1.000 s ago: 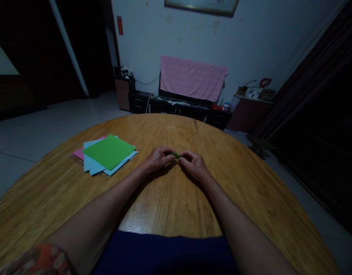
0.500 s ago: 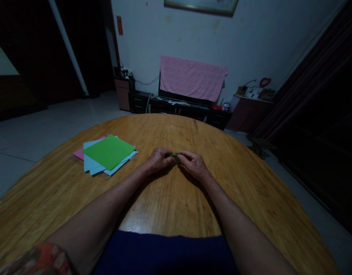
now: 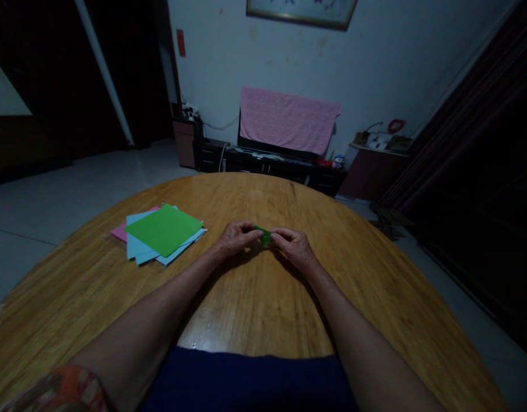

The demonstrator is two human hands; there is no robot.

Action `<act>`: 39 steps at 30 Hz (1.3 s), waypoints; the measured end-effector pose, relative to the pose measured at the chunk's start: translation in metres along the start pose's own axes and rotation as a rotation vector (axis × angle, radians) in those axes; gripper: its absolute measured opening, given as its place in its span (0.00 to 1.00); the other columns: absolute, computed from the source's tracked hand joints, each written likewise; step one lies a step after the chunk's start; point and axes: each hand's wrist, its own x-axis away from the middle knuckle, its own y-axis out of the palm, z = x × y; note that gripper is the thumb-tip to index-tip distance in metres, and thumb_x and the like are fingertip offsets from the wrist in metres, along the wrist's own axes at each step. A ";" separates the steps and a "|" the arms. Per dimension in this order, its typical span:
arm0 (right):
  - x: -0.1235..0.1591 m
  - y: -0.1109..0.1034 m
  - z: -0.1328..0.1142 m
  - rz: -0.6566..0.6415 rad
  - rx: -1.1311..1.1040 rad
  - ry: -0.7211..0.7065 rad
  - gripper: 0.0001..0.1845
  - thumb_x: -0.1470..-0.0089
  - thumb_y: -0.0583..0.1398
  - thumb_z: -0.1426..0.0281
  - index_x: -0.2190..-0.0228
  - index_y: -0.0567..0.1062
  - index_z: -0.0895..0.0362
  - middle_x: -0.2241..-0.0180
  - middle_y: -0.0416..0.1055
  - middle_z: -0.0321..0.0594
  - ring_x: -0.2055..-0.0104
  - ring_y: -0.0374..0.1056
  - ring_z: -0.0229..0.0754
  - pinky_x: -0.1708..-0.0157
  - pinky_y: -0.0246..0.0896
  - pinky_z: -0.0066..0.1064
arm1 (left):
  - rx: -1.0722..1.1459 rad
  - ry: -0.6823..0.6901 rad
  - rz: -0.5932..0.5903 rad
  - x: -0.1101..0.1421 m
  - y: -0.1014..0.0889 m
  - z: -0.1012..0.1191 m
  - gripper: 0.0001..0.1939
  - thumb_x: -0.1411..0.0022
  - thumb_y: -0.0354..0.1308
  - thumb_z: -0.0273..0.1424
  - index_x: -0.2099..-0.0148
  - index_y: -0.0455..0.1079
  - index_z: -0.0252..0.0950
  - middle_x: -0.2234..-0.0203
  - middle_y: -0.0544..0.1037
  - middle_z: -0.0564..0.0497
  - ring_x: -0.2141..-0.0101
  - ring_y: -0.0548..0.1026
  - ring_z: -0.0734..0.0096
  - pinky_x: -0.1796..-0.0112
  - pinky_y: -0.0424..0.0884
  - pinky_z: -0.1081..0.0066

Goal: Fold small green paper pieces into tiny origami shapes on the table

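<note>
Between my two hands is a small piece of folded green paper (image 3: 265,236), held just over the middle of the round wooden table (image 3: 263,309). My left hand (image 3: 238,237) pinches its left end between thumb and fingers. At the other end, the thumb and fingers of my right hand (image 3: 294,246) are closed on it as well. The fingers cover part of the paper, so its full shape is hidden. Off to the left lies a fanned stack of square sheets, with a green sheet (image 3: 164,229) on top of light blue sheets (image 3: 137,247) and a pink one (image 3: 119,232).
Beyond the table's far edge stands a low black cabinet (image 3: 250,164), with a pink cloth (image 3: 289,120) draped over a flat screen. A side cabinet (image 3: 372,171) with small items is at the right. Dark curtains (image 3: 452,103) hang on the far right.
My fingers have shifted slightly apart on the folded green paper, and more of it now shows, hanging down between the thumbs. The stack of sheets lies as before.
</note>
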 end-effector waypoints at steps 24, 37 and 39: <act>0.003 0.006 -0.004 -0.025 -0.054 0.102 0.10 0.56 0.65 0.63 0.71 0.79 0.56 0.76 0.74 0.36 0.77 0.65 0.35 0.76 0.58 0.27 | -0.070 -0.007 -0.010 -0.007 -0.009 -0.007 0.11 0.49 0.64 0.37 0.73 0.73 0.33 0.83 0.68 0.55 0.81 0.63 0.79 0.78 0.55 0.75; 0.005 0.010 -0.007 0.020 -0.090 0.120 0.10 0.58 0.66 0.64 0.73 0.77 0.57 0.79 0.72 0.35 0.80 0.62 0.34 0.79 0.55 0.26 | -0.143 0.005 0.026 -0.008 -0.012 -0.007 0.10 0.50 0.65 0.36 0.72 0.72 0.34 0.82 0.70 0.54 0.81 0.65 0.79 0.78 0.57 0.75; 0.005 0.011 -0.006 0.033 -0.076 0.107 0.10 0.58 0.66 0.64 0.73 0.77 0.57 0.79 0.71 0.35 0.80 0.62 0.34 0.79 0.54 0.27 | -0.154 0.002 0.038 -0.008 -0.012 -0.006 0.11 0.50 0.65 0.36 0.71 0.72 0.34 0.82 0.71 0.54 0.82 0.65 0.78 0.78 0.58 0.75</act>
